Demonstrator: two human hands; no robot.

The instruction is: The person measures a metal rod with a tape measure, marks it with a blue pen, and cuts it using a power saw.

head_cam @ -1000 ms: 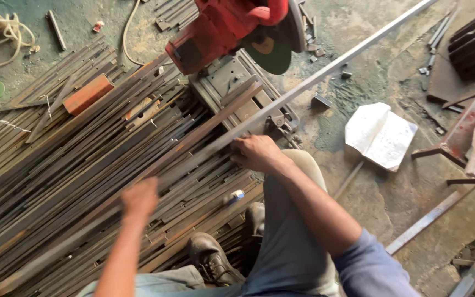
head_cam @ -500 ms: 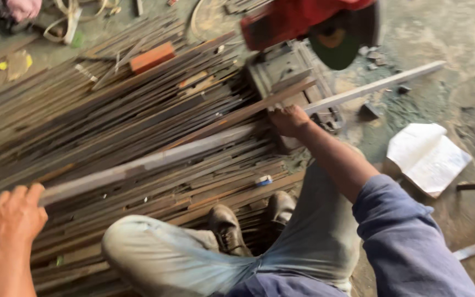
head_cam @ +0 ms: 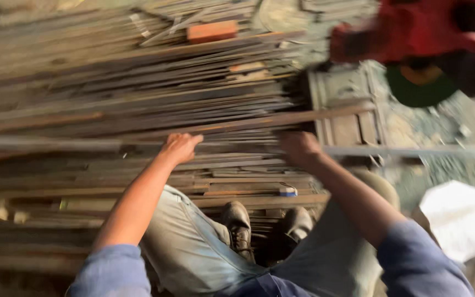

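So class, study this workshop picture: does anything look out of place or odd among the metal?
An orange brick-like block lies atop the pile of metal strips, alone among grey bars. Crumpled pale sheet lies on the floor. Both hands grip one long bar.

Your left hand (head_cam: 180,147) and right hand (head_cam: 299,148) both on long bar (head_cam: 56,144) lying crosswise in front of you, left hand left of right. Bar runs over pile of metal strips (head_cam: 138,93), which spreads ahead and to your left. Brick (head_cam: 213,31) on far side of pile. Saw (head_cam: 419,38) ahead at right, over its base (head_cam: 347,110); bar's right end passes near base. Your shoes (head_cam: 265,225) below hands, at pile's near edge. Crumpled sheet (head_cam: 457,217) on ground at your right.
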